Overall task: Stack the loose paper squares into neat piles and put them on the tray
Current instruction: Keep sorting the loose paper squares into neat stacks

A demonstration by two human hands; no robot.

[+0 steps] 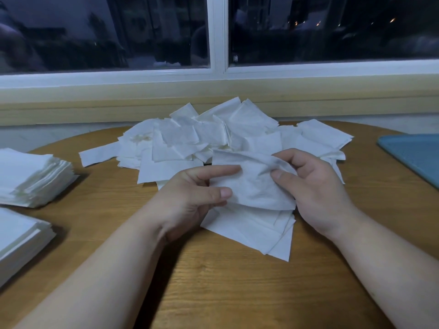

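Note:
A heap of loose white paper squares (213,136) lies at the back middle of the wooden table. In front of it my left hand (190,198) and my right hand (313,188) hold a small stack of squares (254,210) just above the table. The top square is crumpled; my left thumb and fingers pinch its left edge, and my right thumb and fingers pinch its right edge. Two neat piles stand at the left: one further back (31,176) and one nearer (19,238). The blue tray (415,153) shows at the right edge, only partly in view.
The round wooden table (213,281) ends near a pale window sill (95,108) and a dark window behind the heap. Bare wood shows in front of my hands and between the heap and the tray.

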